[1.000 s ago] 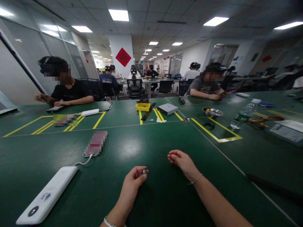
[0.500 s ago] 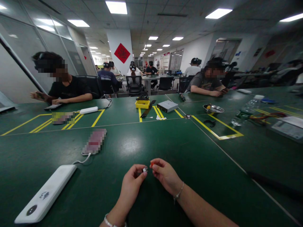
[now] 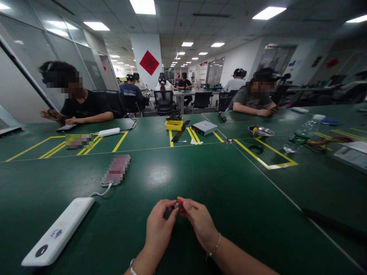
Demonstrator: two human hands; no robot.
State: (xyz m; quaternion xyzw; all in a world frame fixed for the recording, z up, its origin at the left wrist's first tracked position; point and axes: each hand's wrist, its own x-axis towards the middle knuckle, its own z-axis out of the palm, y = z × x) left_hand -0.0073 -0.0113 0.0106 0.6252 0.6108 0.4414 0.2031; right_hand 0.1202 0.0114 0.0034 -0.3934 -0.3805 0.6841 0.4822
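Two hands meet over the near middle of the green desk [image 3: 137, 229], fingertips close together. Left hand [image 3: 161, 225]: thumb and fingers closed on a small metal part [image 3: 176, 205]. Right hand [image 3: 200, 219]: thumb and fingers pinched on a small orange-red piece [image 3: 179, 201], which is right at the metal part; whether the two are joined cannot be told, as fingers cover them. Near left: white power bank [image 3: 59, 231], slanting, its white cable [image 3: 101, 192] running to a phone [image 3: 116, 170] with blurred screen. Far middle: yellow tray [image 3: 173, 125] with black cables [image 3: 174, 116] at it, dark strip [image 3: 181, 131] just right of it, then grey box [image 3: 204, 127]. Far right: metal bowl [image 3: 260, 131], black curved piece [image 3: 256, 148] inside a yellow tape outline [image 3: 282, 165], clear bottle [image 3: 304, 133] tilted, coloured wires [image 3: 329, 141] beside a grey metal case [image 3: 352, 154]. One person [image 3: 83, 105] sits at the far left, another [image 3: 252, 97] at the far right, forearms on the desk.
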